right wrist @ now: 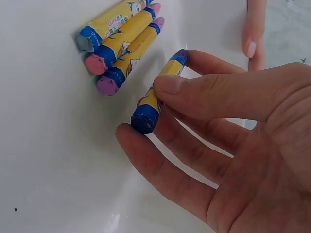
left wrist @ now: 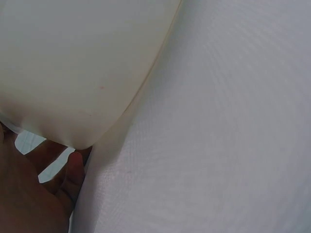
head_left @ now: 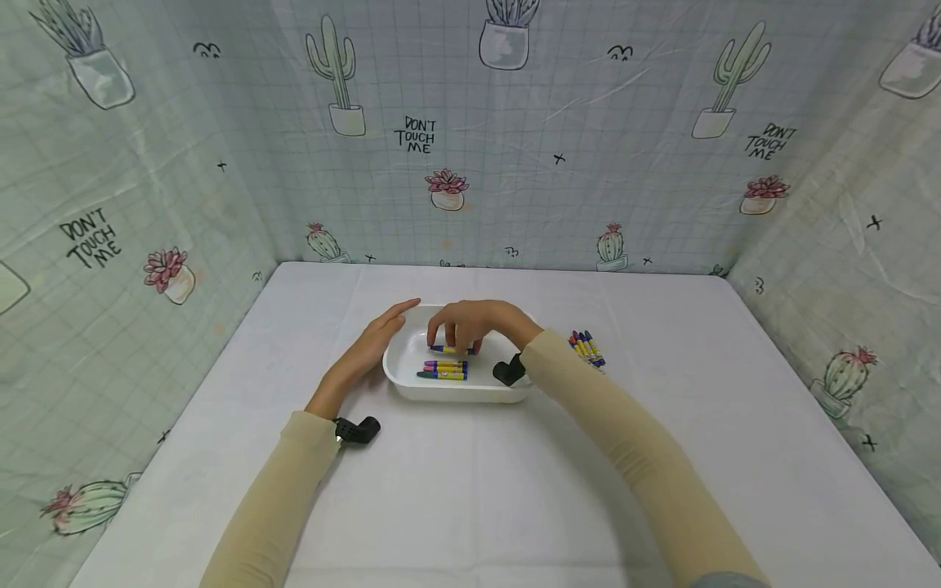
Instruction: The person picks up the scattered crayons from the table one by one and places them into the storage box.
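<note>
on the table (head_left: 470, 490), a tray (head_left: 404, 367) lies toward the 12 o'clock edge. in it, three crayons (head_left: 445, 370) lie side by side near 7 o'clock; a held crayon (right wrist: 149, 101) is just past them at 12 o'clock, in the right hand (head_left: 468, 321) over the tray. the left hand (head_left: 376, 339) is at the tray's 10 o'clock end. outside, at 3 o'clock, more crayons (head_left: 586, 349) lie together; a cloth (head_left: 515, 192) hangs behind at 12 o'clock

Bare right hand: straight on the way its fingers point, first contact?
Probably the floor of the glossy white oblong tray, met by the right hand's fingertips or the dark-blue, yellow-wrapped crayon it pinches. The remaining gap is hard to judge.
</note>
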`<state>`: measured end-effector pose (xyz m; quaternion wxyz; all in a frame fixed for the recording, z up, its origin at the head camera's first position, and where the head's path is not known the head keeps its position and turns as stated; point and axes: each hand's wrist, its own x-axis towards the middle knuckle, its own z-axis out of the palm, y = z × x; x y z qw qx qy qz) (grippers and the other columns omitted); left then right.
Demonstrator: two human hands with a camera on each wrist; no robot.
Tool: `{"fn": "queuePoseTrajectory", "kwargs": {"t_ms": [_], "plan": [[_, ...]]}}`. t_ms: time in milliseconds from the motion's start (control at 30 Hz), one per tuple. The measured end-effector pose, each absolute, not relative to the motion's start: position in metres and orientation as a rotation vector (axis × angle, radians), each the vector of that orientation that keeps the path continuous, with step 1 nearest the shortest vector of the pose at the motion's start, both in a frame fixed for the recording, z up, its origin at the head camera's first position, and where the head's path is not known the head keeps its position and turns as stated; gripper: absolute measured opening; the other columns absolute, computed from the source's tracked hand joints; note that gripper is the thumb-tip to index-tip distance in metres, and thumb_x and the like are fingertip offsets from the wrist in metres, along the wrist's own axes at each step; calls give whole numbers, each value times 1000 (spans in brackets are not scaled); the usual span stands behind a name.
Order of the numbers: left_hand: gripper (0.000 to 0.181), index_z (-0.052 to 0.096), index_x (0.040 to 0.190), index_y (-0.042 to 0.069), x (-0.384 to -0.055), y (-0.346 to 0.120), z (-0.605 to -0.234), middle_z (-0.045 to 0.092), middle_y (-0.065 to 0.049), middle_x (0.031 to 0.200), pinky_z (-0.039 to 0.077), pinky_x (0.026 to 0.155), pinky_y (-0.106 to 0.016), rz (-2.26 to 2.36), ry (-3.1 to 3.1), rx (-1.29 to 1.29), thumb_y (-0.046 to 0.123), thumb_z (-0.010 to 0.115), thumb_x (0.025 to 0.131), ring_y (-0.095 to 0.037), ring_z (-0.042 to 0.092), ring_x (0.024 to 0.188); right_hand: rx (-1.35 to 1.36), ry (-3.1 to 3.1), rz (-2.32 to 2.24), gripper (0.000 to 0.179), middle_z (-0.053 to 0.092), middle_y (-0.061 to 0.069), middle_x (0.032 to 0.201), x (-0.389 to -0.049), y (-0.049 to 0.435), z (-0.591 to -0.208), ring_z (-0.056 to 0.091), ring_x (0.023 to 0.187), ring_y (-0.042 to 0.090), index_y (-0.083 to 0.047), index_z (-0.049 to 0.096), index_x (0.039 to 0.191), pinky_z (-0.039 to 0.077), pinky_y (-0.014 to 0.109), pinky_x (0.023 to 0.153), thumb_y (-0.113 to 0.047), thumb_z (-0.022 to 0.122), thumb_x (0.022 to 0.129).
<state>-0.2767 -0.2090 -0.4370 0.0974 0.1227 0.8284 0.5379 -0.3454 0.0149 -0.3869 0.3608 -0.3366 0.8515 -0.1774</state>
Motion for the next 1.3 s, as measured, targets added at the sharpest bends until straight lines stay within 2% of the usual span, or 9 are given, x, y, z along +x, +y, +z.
{"fn": "queuePoseTrajectory", "kwargs": {"t_ms": [133, 367, 500, 700, 900, 1300], "plan": [[50, 32, 164, 21, -287, -213, -452, 22, -8, 173, 12, 129, -64, 1606, 2454, 361, 25, 28, 115, -34, 15, 162, -863, 2195, -451, 47, 65, 11, 120, -345, 11, -389, 66, 103, 26, -24, 67, 132, 65, 35, 76, 1, 72, 92], [49, 32, 163, 32, -292, -217, -464, 23, -2, 173, 14, 129, -63, 1618, 2480, 392, 35, 28, 114, -32, 17, 161, -890, 2196, -395, 45, 65, 12, 119, -346, 5, -389, 67, 100, 23, -22, 67, 131, 65, 40, 80, 0, 73, 92], [48, 35, 162, 32, -291, -217, -463, 26, -3, 172, 17, 129, -62, 1628, 2493, 431, 34, 29, 114, -31, 20, 160, -918, 2192, -352, 44, 66, 11, 118, -347, 3, -390, 65, 96, 20, -23, 68, 130, 64, 41, 82, 1, 71, 93], [48, 36, 162, 30, -289, -216, -462, 27, -4, 172, 18, 128, -62, 1615, 2515, 451, 34, 29, 114, -31, 21, 160, -956, 2174, -335, 42, 66, 11, 117, -349, 1, -393, 65, 93, 19, -22, 69, 129, 63, 37, 78, 1, 69, 93], [48, 36, 162, 31, -289, -216, -462, 28, -4, 171, 20, 128, -60, 1602, 2528, 444, 35, 29, 114, -31, 24, 159, -938, 2165, -341, 42, 66, 11, 117, -349, 0, -394, 66, 93, 20, -22, 70, 127, 64, 39, 80, 2, 69, 92], [48, 35, 162, 31, -289, -215, -461, 27, -4, 172, 18, 128, -62, 1604, 2519, 429, 33, 29, 114, -33, 21, 160, -928, 2148, -373, 44, 65, 11, 116, -347, 2, -393, 65, 91, 19, -20, 70, 126, 64, 41, 82, 5, 67, 90]]}}
